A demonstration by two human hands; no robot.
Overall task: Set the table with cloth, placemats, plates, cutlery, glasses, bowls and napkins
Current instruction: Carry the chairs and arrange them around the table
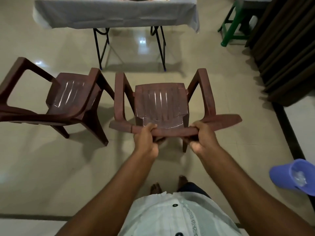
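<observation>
From the head view, both hands grip the top rail of a brown plastic chair [162,106]: the left hand [146,142] and right hand [202,138] have their fingers curled shut around it. The step looks like seating; next, the chair needs bringing up to the cloth-covered desk [115,14] ahead. Two brown chairs show, the second chair [68,97] just beside; plates at the desk's far edge are barely visible.

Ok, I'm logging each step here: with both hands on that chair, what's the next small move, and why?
Probably push the held chair forward toward the table. The left hand and right hand grip its backrest top, it faces the cloth-covered table, and open floor lies between them. The second chair stands apart at the left, so the path looks free.
</observation>
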